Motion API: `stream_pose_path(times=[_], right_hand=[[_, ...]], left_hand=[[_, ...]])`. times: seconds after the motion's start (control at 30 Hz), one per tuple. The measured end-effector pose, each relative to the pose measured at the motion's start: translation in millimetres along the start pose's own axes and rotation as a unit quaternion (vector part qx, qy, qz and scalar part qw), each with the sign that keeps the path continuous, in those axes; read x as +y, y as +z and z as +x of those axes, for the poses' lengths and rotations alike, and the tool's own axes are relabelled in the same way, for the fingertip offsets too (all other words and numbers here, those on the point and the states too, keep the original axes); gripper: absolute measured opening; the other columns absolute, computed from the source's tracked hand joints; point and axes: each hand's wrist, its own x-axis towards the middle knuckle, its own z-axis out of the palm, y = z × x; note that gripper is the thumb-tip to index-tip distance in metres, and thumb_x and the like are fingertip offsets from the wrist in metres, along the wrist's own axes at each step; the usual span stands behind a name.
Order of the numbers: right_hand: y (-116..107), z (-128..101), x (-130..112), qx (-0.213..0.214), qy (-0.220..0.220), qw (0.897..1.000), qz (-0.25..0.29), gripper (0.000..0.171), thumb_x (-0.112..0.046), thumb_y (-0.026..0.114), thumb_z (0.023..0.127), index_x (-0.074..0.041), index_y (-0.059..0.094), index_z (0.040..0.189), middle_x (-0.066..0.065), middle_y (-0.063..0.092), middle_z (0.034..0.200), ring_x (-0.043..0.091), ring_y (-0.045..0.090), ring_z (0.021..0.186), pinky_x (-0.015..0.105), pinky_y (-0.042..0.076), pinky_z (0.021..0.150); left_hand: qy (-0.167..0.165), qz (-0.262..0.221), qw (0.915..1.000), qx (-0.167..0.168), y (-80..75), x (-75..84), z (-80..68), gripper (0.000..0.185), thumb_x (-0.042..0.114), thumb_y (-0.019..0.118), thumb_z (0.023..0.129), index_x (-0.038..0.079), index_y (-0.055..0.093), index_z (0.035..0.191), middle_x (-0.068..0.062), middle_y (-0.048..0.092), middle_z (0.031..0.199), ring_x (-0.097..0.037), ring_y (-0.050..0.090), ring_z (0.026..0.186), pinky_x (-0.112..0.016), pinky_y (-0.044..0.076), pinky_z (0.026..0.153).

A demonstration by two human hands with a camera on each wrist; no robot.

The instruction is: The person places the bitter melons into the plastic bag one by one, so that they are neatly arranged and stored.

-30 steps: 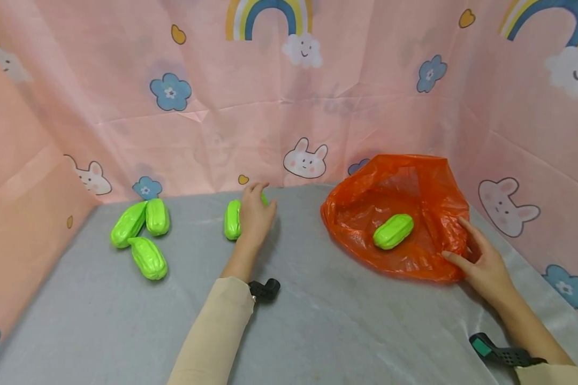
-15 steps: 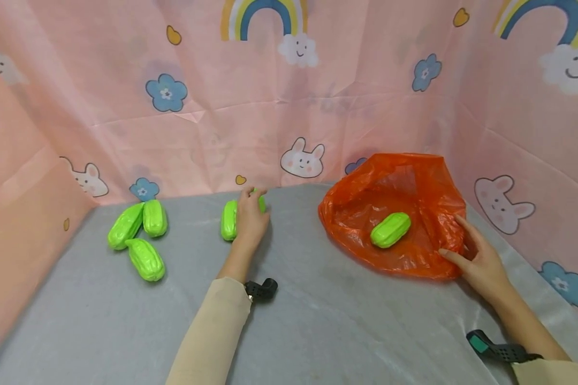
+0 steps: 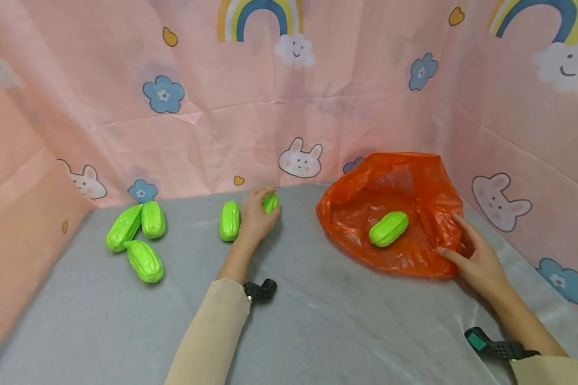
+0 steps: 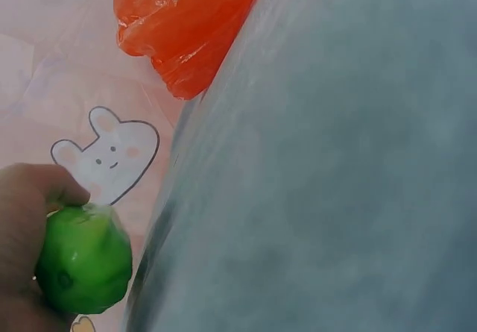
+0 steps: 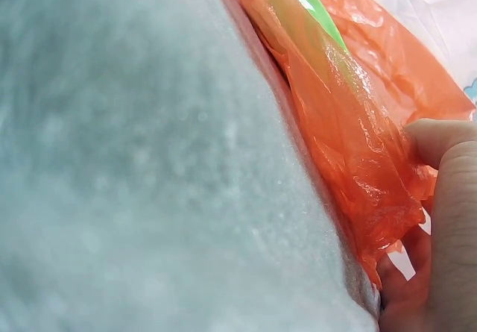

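Note:
My left hand grips a glossy green oblong piece, ribbed like a small melon, near the back of the grey surface. In the left wrist view, thumb and fingers lie around this green piece, whose rounded end faces the camera. Just left of the hand lies another green oblong piece. My right hand pinches the right edge of an orange-red plastic bag, which lies with its mouth spread. One green oblong piece rests in the bag. The right wrist view shows the thumb on the crumpled plastic bag.
Farther left, three more green oblong pieces lie close together on the grey cloth. Pink printed fabric walls stand at the back and both sides. Each wrist wears a black strap.
The left hand has closed on the back green piece and shifted slightly right with it, uncovering the neighbouring piece. The right hand and bag keep their places; the view has shifted a little.

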Motion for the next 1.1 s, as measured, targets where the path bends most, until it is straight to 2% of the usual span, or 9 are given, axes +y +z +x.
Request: stream_pose_path(times=[0.13, 0.3, 0.43, 0.57, 0.77, 0.97, 1.1], right_hand=[[-0.2, 0.0, -0.3, 0.001, -0.003, 1.000, -0.001, 0.084, -0.029, 0.064, 0.099, -0.028, 0.011, 0.164, 0.020, 0.021, 0.168, 0.046, 0.027, 0.149, -0.006, 0.029, 0.089], [-0.7, 0.5, -1.3, -0.002, -0.001, 1.000, -0.001, 0.084, -0.030, 0.064, 0.099, -0.028, 0.011, 0.164, 0.020, 0.021, 0.168, 0.048, 0.029, 0.146, -0.006, 0.032, 0.086], [-0.7, 0.4, -1.2, -0.001, -0.002, 1.000, -0.002, 0.083, -0.029, 0.064, 0.099, -0.028, 0.011, 0.164, 0.021, 0.022, 0.167, 0.044, 0.031, 0.147, -0.006, 0.032, 0.084], [-0.6, -0.3, -0.8, 0.002, -0.004, 1.000, -0.005, 0.083, -0.029, 0.064, 0.099, -0.027, 0.013, 0.164, 0.021, 0.024, 0.166, 0.035, 0.034, 0.147, -0.006, 0.032, 0.084], [-0.9, -0.7, -0.8, 0.001, -0.001, 1.000, -0.009, 0.082, -0.031, 0.064, 0.099, -0.027, 0.014, 0.164, 0.023, 0.026, 0.165, 0.034, 0.036, 0.145, -0.006, 0.033, 0.082], [-1.0, -0.4, -1.0, 0.000, 0.002, 1.000, -0.012, 0.082, -0.031, 0.064, 0.099, -0.026, 0.014, 0.164, 0.023, 0.026, 0.165, 0.041, 0.034, 0.144, -0.006, 0.032, 0.083], [-1.0, 0.1, -1.2, -0.001, 0.002, 1.000, -0.013, 0.082, -0.031, 0.064, 0.099, -0.025, 0.014, 0.164, 0.024, 0.027, 0.165, 0.042, 0.035, 0.143, -0.006, 0.033, 0.082]], left_hand=[[0.018, 0.003, 0.9996, -0.023, 4.5, -3.7, -0.1, 0.049, 0.008, 0.065, 0.087, 0.006, 0.063, 0.136, -0.019, 0.062, 0.137, -0.034, 0.056, 0.131, -0.048, 0.045, 0.110], [0.024, 0.008, 0.9978, -0.060, 5.3, -7.9, -0.8, 0.049, 0.012, 0.063, 0.090, 0.007, 0.061, 0.139, -0.018, 0.061, 0.140, -0.033, 0.054, 0.133, -0.049, 0.043, 0.112], [0.015, 0.002, 0.9969, -0.078, 1.8, -9.9, -1.6, 0.043, 0.016, 0.061, 0.094, 0.007, 0.063, 0.137, -0.015, 0.059, 0.143, -0.032, 0.052, 0.137, -0.047, 0.041, 0.115], [-0.008, 0.014, 0.9957, -0.091, -5.1, -10.1, -2.3, 0.041, 0.022, 0.057, 0.098, 0.012, 0.063, 0.138, -0.015, 0.053, 0.149, -0.033, 0.047, 0.143, -0.049, 0.037, 0.119], [-0.042, 0.028, 0.9952, -0.084, -14.0, -8.6, -2.5, 0.037, 0.022, 0.052, 0.103, 0.017, 0.065, 0.138, -0.016, 0.049, 0.149, -0.035, 0.046, 0.141, -0.051, 0.039, 0.117], [-0.022, 0.031, 0.9970, -0.067, -16.1, -9.1, -1.7, 0.034, 0.013, 0.050, 0.104, 0.012, 0.068, 0.133, -0.015, 0.059, 0.142, -0.032, 0.051, 0.138, -0.048, 0.040, 0.116], [-0.021, 0.025, 0.9973, -0.066, -16.4, -9.1, -2.6, 0.034, 0.012, 0.049, 0.104, 0.012, 0.069, 0.132, -0.014, 0.061, 0.140, -0.031, 0.052, 0.137, -0.047, 0.041, 0.116]])
